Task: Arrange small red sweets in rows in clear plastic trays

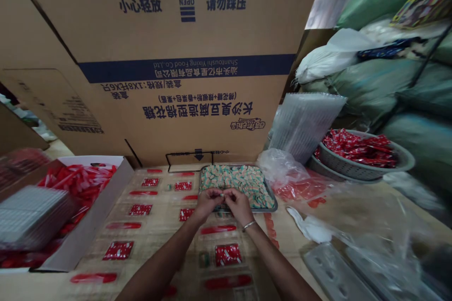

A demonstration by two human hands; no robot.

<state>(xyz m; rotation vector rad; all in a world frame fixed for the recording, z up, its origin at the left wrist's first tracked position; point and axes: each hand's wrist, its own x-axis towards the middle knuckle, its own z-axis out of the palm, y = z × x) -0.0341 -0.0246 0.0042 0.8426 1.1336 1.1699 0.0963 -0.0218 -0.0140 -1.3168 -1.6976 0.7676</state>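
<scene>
Bare left forearm (pixel 155 268) and right forearm (pixel 282 263) rising from the bottom edge toward the centre of the frame, a thin metal bangle (pixel 249 225) around the right wrist. Left hand (pixel 211 201) and right hand (pixel 240 206) close together, fingertips (pixel 228 193) of both pinching a small pale piece (pixel 222 194), over the near rim of a metal tray (pixel 273 204) heaped with pale green and orange sweets. Around the hands, on the tabletop (pixel 158 216), rows of red packets (pixel 228 255) and long red sticks (pixel 93 278). Lower left, an open cardboard box (pixel 106 207) of red sticks. Upper centre, a large printed carton flap (pixel 176 56). Right of the tray, a crumpled plastic bag (pixel 282 169), then a grey basket (pixel 402 162) of red packets, with green sacks (pixel 416 89) at upper right.
</scene>
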